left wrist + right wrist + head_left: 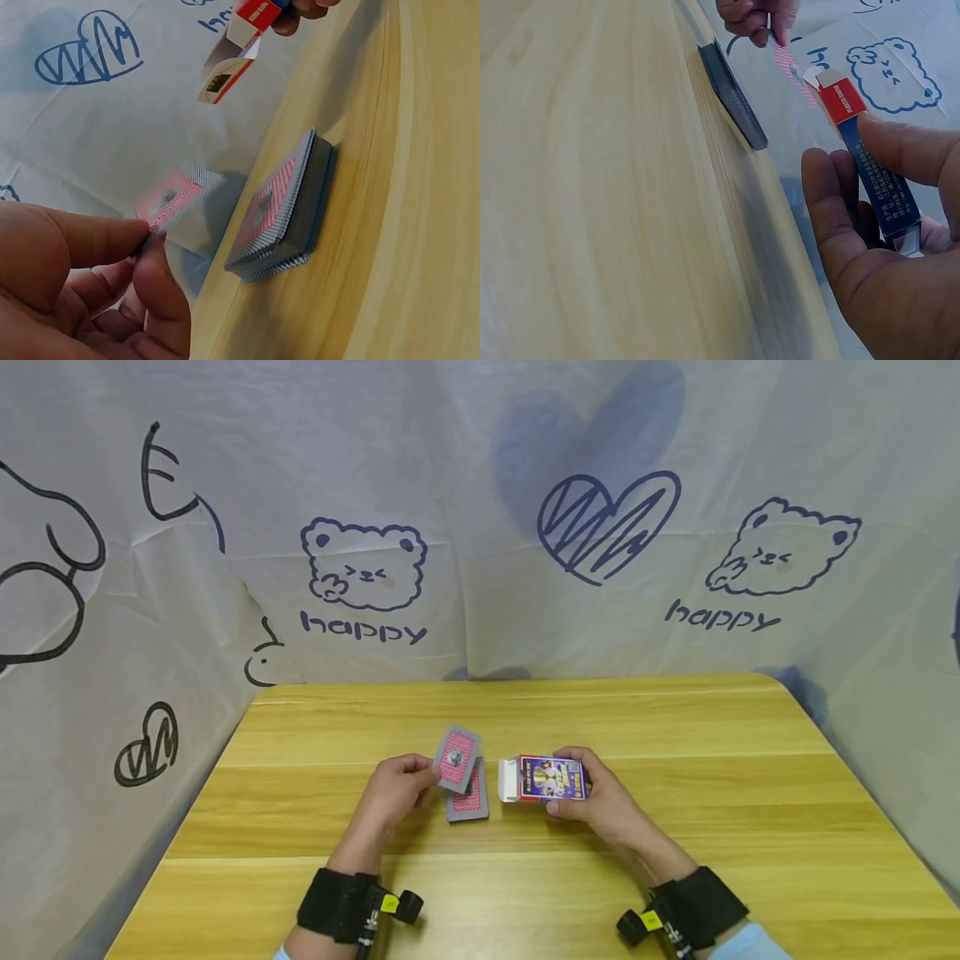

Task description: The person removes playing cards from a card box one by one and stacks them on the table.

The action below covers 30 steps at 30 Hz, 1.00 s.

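Left hand [392,792] pinches a single card [457,758] between thumb and fingers, red patterned back up, lifted off the table and tilted. Other fingers curled in loosely. Card hangs just above the deck [468,795], which lies face down flat on the wooden table [675,727], near its middle. Card and deck look apart in the left wrist view, though the head view overlaps them.

Right hand [600,797] grips the card box [551,777], thumb on one long side, fingers wrapped along the other, box held sideways off the table. Its flap [508,779] is open, mouth pointing toward the deck, just beside it, not touching.

Hands close together, near the table centre. Bare wood on all sides: wide room left, right and toward the far edge by the printed cloth [480,527].
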Motion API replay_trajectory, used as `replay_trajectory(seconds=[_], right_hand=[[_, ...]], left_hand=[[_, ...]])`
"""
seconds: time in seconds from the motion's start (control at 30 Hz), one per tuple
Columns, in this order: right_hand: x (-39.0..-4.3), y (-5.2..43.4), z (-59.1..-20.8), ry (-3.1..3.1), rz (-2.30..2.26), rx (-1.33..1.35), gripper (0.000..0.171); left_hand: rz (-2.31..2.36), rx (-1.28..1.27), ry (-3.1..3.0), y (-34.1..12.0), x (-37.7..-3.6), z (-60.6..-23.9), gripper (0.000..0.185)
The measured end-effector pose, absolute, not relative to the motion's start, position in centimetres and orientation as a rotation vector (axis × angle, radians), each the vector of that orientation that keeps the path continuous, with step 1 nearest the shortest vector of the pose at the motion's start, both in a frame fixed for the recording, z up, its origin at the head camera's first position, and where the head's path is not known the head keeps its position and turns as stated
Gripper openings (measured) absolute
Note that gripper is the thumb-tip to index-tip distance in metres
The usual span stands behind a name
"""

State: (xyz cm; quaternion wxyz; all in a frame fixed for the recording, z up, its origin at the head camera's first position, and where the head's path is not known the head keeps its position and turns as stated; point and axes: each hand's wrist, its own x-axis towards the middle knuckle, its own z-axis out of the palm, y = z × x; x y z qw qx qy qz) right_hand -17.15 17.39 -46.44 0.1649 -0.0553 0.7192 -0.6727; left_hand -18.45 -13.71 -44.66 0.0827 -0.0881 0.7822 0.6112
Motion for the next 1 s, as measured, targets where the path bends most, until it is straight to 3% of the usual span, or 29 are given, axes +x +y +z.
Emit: replay_trajectory(seconds=[0.17,0.67,1.0], right_hand=[[-17.21,17.37,-46.52,2.049,-1.914,-0.162,0.081],[-17.20,17.31,-46.38,2.054,-1.919,-0.145,0.081],[-17.26,17.41,-46.43,2.071,-1.904,-0.153,0.080]], left_hand=[[1.865,-0.282,2.261,-13.85,-18.48,-44.53,0.024],[1.791,-0.249,2.314,-14.20,-18.52,-44.97,0.014],[1.674,-0.160,2.277,-14.05,-18.33,-45.36,0.018]])
